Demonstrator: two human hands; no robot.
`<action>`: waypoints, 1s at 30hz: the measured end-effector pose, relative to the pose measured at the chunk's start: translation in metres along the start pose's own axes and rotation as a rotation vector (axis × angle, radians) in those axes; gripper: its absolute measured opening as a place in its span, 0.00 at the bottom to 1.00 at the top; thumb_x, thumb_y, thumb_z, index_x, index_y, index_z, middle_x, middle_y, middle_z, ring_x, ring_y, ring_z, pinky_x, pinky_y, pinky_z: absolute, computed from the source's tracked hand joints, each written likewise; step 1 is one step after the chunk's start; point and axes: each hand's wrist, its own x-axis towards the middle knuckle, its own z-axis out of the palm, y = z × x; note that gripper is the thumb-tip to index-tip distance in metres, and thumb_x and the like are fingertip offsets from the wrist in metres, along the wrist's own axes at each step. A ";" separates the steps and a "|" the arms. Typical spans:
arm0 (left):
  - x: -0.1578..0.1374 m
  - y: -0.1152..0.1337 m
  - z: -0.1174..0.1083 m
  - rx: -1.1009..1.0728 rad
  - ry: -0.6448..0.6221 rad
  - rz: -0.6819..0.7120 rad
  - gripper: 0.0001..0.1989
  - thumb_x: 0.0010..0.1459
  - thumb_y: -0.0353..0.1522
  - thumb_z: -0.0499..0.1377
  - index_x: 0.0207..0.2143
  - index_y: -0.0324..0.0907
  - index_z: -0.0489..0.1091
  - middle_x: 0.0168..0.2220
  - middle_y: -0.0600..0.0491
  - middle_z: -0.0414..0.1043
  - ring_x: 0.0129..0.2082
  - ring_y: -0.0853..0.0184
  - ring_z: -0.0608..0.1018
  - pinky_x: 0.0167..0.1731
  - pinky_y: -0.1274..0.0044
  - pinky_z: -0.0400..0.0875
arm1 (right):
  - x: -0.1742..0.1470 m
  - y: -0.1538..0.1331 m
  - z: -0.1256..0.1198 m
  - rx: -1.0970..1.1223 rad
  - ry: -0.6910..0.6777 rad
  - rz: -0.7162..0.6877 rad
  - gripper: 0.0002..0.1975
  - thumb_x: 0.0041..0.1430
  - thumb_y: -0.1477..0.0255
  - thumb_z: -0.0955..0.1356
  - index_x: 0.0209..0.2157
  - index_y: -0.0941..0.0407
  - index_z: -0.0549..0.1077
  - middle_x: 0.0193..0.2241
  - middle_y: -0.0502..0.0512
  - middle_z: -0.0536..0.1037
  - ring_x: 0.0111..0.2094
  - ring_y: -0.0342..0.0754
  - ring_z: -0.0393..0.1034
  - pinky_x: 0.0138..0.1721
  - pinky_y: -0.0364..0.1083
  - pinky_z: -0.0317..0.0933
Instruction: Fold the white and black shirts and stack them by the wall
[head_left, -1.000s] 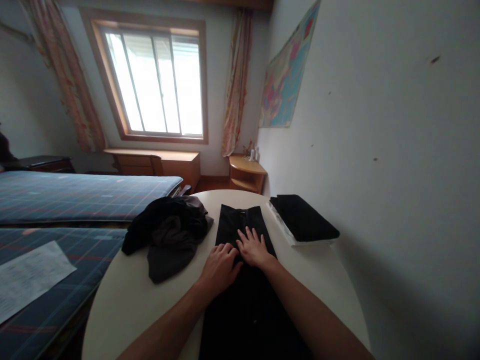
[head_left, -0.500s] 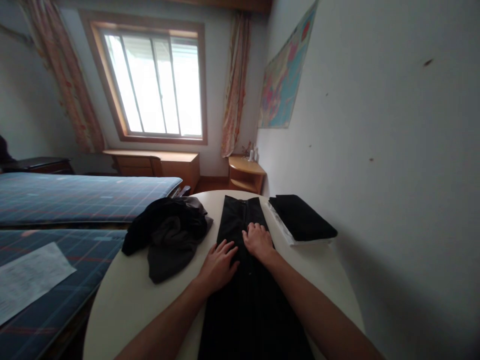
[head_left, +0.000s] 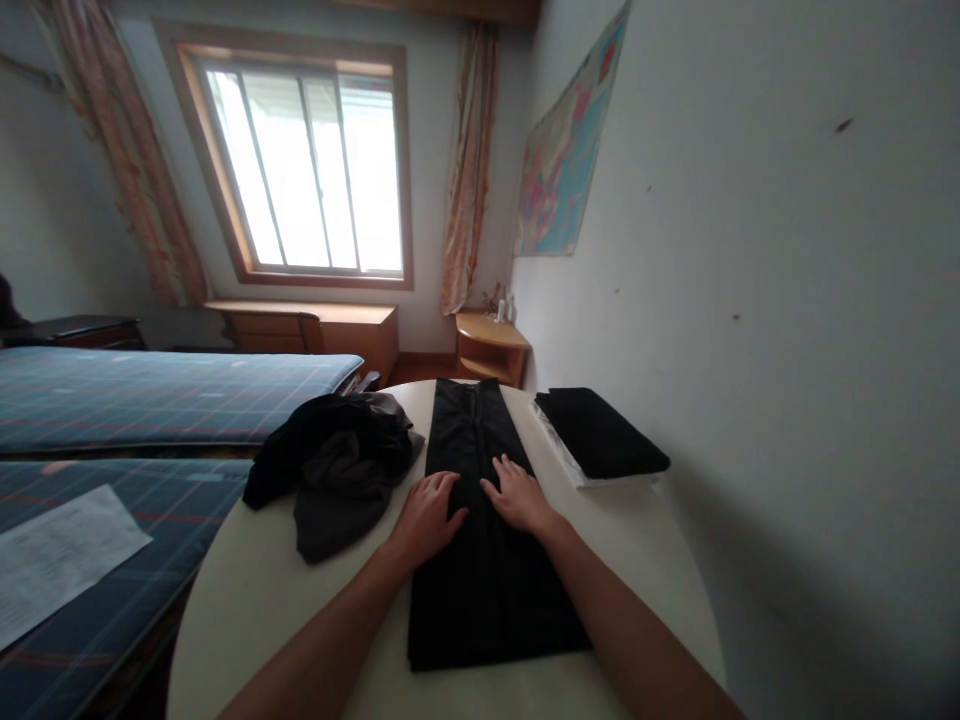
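What look like black trousers (head_left: 495, 610) lie in a long flat strip down the middle of a round cream table (head_left: 255, 620). Their narrower far end reaches the table's back edge, and the near edge shows as a straight fold or hem. My left hand (head_left: 429, 515) lies palm down on the left part of the cloth, thumb held apart from the fingers. Flat on the right part rests my right hand (head_left: 517, 497), its fingers spread. Neither hand grips the cloth.
Left of the trousers sits a crumpled heap of black and grey clothes (head_left: 345, 480). A folded black cloth (head_left: 600, 435) lies on a white packet (head_left: 619, 483) at the right, near the wall. Plaid mattresses (head_left: 172, 395) border the table's left, with a paper sheet (head_left: 67, 560) on one.
The trousers have slid away from me and slightly left, bringing their near edge into view. My left hand has shifted a little left, and my right hand a little nearer to me.
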 end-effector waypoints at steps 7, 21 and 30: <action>-0.006 0.009 -0.018 -0.104 -0.097 0.162 0.06 0.59 0.32 0.61 0.39 0.45 0.70 0.43 0.51 0.73 0.46 0.59 0.74 0.48 0.69 0.67 | -0.035 -0.001 -0.014 -0.013 0.237 -0.036 0.18 0.58 0.55 0.69 0.38 0.57 0.74 0.48 0.62 0.74 0.54 0.58 0.65 0.55 0.53 0.57; -0.015 0.022 -0.033 -0.192 -0.360 0.392 0.21 0.47 0.42 0.72 0.43 0.48 0.72 0.45 0.52 0.70 0.48 0.59 0.72 0.50 0.71 0.68 | -0.053 -0.010 -0.024 0.049 0.116 -0.117 0.08 0.58 0.68 0.67 0.30 0.55 0.76 0.47 0.58 0.75 0.50 0.54 0.66 0.51 0.50 0.57; -0.021 0.027 -0.037 -0.159 -0.373 0.376 0.31 0.44 0.50 0.71 0.48 0.47 0.70 0.51 0.49 0.69 0.52 0.54 0.71 0.55 0.66 0.65 | -0.057 0.003 -0.025 0.137 0.009 -0.316 0.09 0.61 0.70 0.67 0.42 0.55 0.74 0.47 0.57 0.75 0.51 0.52 0.67 0.55 0.49 0.60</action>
